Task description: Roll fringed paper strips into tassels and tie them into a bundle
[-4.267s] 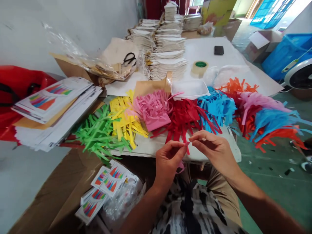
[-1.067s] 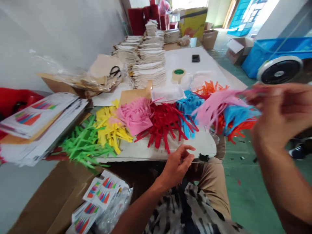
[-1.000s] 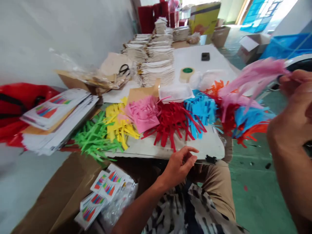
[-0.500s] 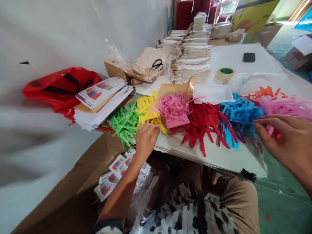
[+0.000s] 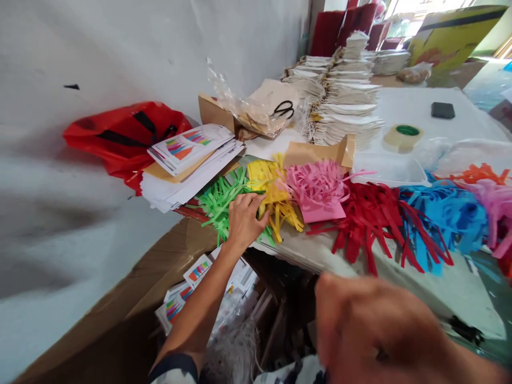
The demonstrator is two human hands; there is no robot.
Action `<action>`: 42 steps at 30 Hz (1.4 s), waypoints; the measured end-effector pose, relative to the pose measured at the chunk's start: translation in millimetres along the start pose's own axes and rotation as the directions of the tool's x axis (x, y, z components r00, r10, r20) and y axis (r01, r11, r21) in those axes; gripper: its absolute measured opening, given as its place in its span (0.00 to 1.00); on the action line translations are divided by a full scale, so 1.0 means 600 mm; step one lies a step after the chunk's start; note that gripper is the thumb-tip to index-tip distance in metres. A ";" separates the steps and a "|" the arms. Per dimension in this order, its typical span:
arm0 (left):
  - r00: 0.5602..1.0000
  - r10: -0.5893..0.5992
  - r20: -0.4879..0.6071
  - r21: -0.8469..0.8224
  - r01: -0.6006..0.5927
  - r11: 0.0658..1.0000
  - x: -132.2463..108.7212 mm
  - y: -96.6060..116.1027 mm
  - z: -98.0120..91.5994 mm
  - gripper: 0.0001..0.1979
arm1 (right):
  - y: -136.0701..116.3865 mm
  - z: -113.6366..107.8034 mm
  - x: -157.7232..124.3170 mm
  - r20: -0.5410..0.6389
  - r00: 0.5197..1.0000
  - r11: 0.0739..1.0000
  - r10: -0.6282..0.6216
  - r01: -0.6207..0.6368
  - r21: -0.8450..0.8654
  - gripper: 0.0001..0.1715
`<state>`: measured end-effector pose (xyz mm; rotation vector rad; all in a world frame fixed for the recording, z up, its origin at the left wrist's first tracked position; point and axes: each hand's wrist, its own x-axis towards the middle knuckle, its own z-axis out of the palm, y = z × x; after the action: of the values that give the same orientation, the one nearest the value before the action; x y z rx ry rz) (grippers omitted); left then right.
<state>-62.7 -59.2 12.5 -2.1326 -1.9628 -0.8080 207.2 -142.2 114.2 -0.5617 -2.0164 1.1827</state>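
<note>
My left hand (image 5: 245, 221) reaches over the table's near edge, its fingers bent among the green paper strips (image 5: 218, 205). A gap shows between thumb and forefinger, and I see nothing held there. Just right of that hand lies the yellow strip bundle (image 5: 270, 184). My right hand (image 5: 372, 325) is close to the camera, in front of the table edge, with fingers curled but smeared by motion; whether it holds anything is unclear. Beyond it lie pink strips (image 5: 318, 184), dark red strips (image 5: 370, 213) and blue strips (image 5: 448, 213).
Printed cards (image 5: 188, 149) are stacked at the left beside a red bag (image 5: 120, 141). Behind the strips are scissors (image 5: 283, 109), a plastic tray (image 5: 390, 169), a tape roll (image 5: 403, 137) and tall stacks of white bundles (image 5: 348, 112). More cards (image 5: 198, 270) lie below the table.
The view has turned left. My left hand has moved up onto the green strips, its thumb now apart from the fingers. My right hand has come from the pink strips at the right toward my body.
</note>
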 end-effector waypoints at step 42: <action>0.996 0.083 -0.009 0.147 -0.081 0.986 -0.010 -0.039 -0.008 0.19 | 0.238 -0.060 0.249 -0.391 0.872 0.616 -0.295 -0.139 -0.775 0.14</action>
<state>-86.4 -63.0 7.6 -2.1005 -1.8511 -0.6431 139.9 47.4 55.0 -1.0575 -1.9840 -0.0378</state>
